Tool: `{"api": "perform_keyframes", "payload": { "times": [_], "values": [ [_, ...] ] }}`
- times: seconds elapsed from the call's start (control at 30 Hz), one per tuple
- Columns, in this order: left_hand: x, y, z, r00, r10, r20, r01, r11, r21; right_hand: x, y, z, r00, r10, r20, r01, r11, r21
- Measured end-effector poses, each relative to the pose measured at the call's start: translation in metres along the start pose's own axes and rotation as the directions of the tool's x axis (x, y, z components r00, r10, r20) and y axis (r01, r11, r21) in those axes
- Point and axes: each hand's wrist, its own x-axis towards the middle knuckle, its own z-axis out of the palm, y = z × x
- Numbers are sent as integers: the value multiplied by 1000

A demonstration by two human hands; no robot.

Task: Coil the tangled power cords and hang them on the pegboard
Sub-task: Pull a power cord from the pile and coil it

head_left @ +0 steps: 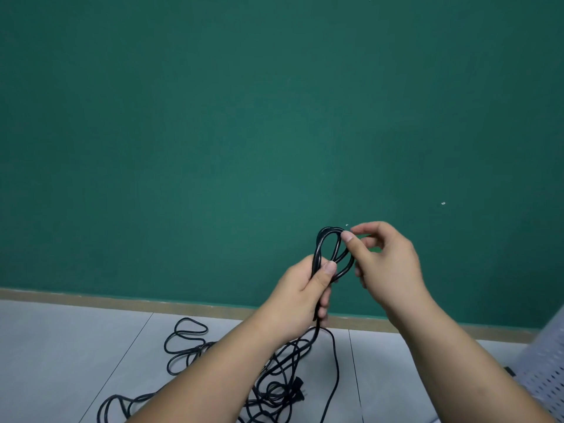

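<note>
1. Power cord, black, is held up in front of the green wall. A few small loops of it stand above the left grip, and its loose length hangs down from that grip to the floor.
2. The left grip is clenched around the gathered strands, with the thumb pressing on the base of the loops. The right grip pinches the upper end of the loops between thumb and forefinger; its other fingers are loosely bent and hold nothing.
3. Most of the cord is not coiled. It lies below the arms as a tangle on the floor, with wide loops spreading to the left and a plug in the middle of it. I cannot tell how many separate cords are in the tangle.
4. The pegboard, white with many holes, shows only at the lower right edge, leaning and partly cut off. Nothing is seen hanging on the visible part.
5. As I judge it, the step in hand is coiling, and it is at an early stage: only a few turns are made and the hanging has not begun.
6. The next move probably calls for the right grip to let go of the loops, slide down the hanging length, pull up a new piece and lay it as one more loop into the left grip. The left grip must keep the turns together meanwhile.
7. The hanging length runs into the tangle, so a knot may come up with it and need to be freed first.
</note>
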Motion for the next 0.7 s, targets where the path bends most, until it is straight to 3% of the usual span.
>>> {"api": "perform_keyframes", "payload": {
  "times": [0.07,0.13,0.2,0.3,0.4,0.5,0.57,0.7],
  "values": [
    [1,0,0,1000,-5,24,4,1000,8,0,4,0,984,35,176,-47,997,68],
    [1,0,0,996,-2,86,1,1000,11,-1,7,-1,965,40,261,-65,994,88],
    [0,2,1,988,-20,153,17,1000,22,0,8,-3,972,23,235,-29,999,25],
    [-1,4,1,975,-49,219,36,997,65,2,11,-2,982,-63,179,103,970,-221],
    [0,3,-4,974,-64,216,47,995,83,3,12,1,976,-97,193,137,969,-205],
    [-2,-1,-8,965,-74,251,49,993,105,4,11,-1,951,-68,302,123,979,-165],
    [-5,-3,-9,960,-87,265,64,993,95,4,8,-5,938,-84,336,177,950,-256],
    [-4,-5,-6,964,-150,218,134,987,84,-1,-3,-3,951,-178,253,279,849,-450]
  ]
}}
